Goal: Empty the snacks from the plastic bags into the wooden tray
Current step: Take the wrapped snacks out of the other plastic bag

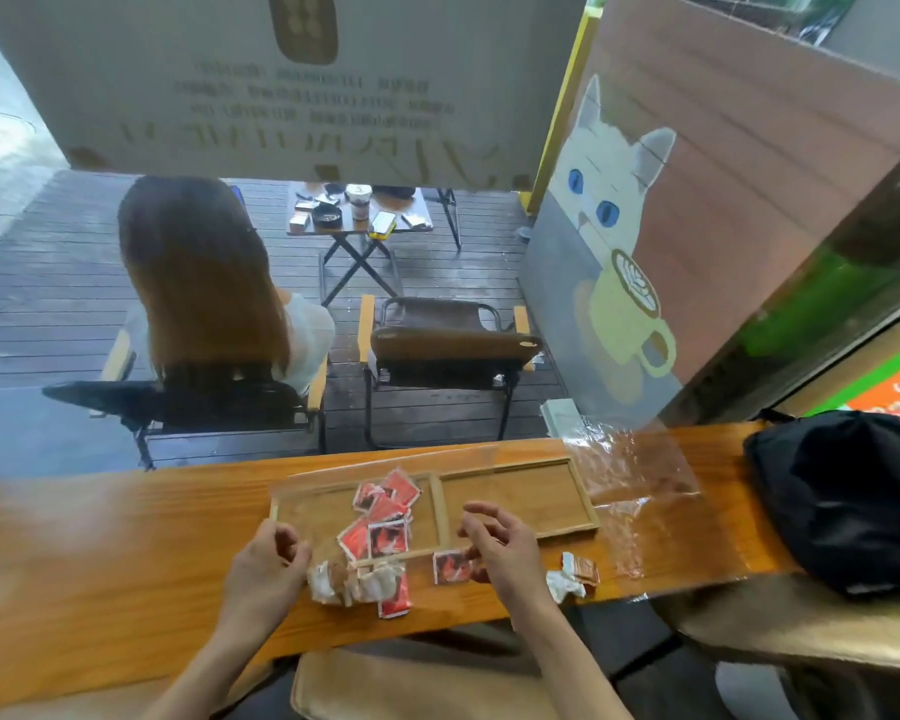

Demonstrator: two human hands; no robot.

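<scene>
Fingers, left: curled in on the near left corner of a clear plastic bag, apparently pinching the film. The bag is hard to make out where it lies over the tray's left half.

Fingers, right: loosely curled and parted above the divider. Whether they nip the bag's other edge, you cannot tell; the film is too transparent there.

Left hand: knuckles up, at the wooden tray corner. Right hand: raised, palm down, wrist over the counter edge. Both forearms come in from below.

Snack packets: red and white sachets, heaped in the left compartment; the right compartment holds none. Strays lie on the counter outside the near rail: one under your right hand, one nearer you, a crumpled one to the right.

Second bag: flat, right of the tray.

Handling, judged: the film is light, limp and slippery, so take it by corners or seam. Packets are light, flat and crinkly, so pinch them by an edge.
</scene>
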